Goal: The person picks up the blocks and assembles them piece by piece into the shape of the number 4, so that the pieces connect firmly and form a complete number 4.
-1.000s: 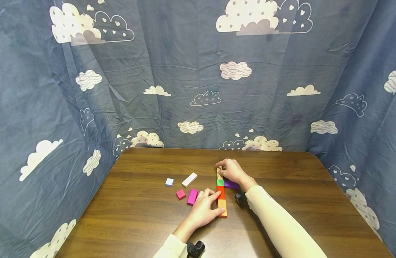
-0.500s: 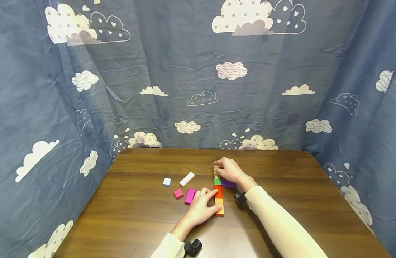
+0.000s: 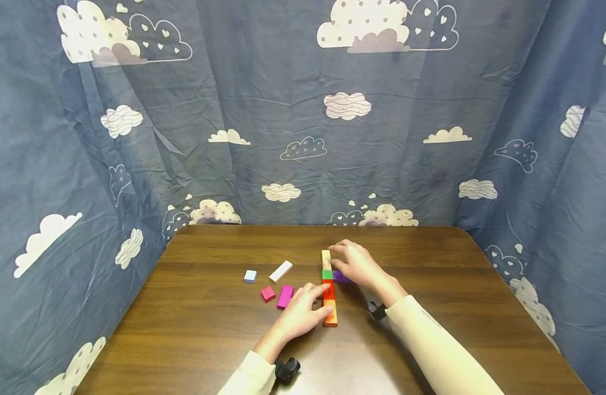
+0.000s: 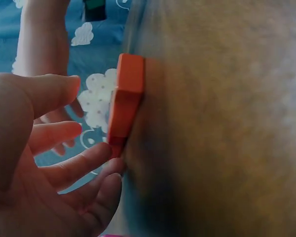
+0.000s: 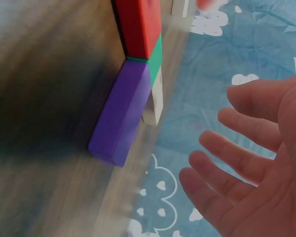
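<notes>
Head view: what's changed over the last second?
The right hand has let go of the pale wooden rectangular block and moved off to the right, now apart from it. The left hand stays at the red rectangular block and orange rectangular block. All three blocks look unmoved; the view itself shifted slightly.

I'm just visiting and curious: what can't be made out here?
Head view: purple block, partly behind the right hand.
Head view: marks on the right sleeve, too small.
Right wrist view: red block, cut off by top edge.
Left wrist view: grain of the tabletop, blurred.
</notes>
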`<state>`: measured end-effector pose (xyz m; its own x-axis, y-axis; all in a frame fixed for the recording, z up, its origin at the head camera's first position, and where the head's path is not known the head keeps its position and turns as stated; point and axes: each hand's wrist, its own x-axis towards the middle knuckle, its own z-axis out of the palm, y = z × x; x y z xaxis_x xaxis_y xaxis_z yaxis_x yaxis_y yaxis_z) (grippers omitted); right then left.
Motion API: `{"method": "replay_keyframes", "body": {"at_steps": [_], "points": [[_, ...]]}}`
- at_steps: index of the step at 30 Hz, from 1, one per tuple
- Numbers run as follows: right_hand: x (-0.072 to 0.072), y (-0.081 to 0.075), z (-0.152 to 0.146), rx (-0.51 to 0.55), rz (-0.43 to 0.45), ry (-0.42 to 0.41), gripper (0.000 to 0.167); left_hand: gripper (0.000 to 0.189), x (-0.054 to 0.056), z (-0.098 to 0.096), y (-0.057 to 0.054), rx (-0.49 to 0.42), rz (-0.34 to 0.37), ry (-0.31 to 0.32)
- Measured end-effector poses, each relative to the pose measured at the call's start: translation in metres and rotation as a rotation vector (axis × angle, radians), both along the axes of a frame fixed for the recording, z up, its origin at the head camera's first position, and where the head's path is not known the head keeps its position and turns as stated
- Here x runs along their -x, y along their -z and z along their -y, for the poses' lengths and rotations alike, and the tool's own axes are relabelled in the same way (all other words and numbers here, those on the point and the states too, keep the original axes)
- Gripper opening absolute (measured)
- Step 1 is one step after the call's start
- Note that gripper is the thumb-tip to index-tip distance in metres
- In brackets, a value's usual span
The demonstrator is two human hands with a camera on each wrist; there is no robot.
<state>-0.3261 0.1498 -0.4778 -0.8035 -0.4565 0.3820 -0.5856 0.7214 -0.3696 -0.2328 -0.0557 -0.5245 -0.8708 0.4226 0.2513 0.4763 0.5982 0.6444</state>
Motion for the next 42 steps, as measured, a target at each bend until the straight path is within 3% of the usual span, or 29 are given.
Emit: {"method": "replay_keyframes", "body": {"at_steps": [7, 12, 19, 26, 34, 42], "points": [[-0.023, 0.007, -0.008, -0.032, -0.029, 0.007, 0.039, 0.047, 0.001, 0.015, -0.019, -0.004, -0.011, 0.011], [-0.036, 0.014, -0.011, -0.086, -0.042, 0.019, 0.042, 0.040, 0.009, 0.034, -0.030, 0.035, -0.067, -0.005], [-0.053, 0.023, -0.011, -0.144, 0.006, 0.040, 0.047, 0.041, 0.023, 0.064, -0.028, 0.113, -0.136, 0.023], [-0.061, 0.030, -0.009, -0.169, -0.018, 0.039, 0.045, 0.048, 0.030, 0.087, -0.020, 0.187, -0.243, 0.118], [-0.066, 0.034, -0.009, -0.187, -0.018, 0.027, 0.043, 0.050, 0.029, 0.092, -0.018, 0.296, -0.293, 0.200], [-0.064, 0.033, -0.010, -0.209, -0.058, 0.010, 0.043, 0.057, 0.028, 0.091, -0.017, 0.352, -0.313, 0.228]]}}
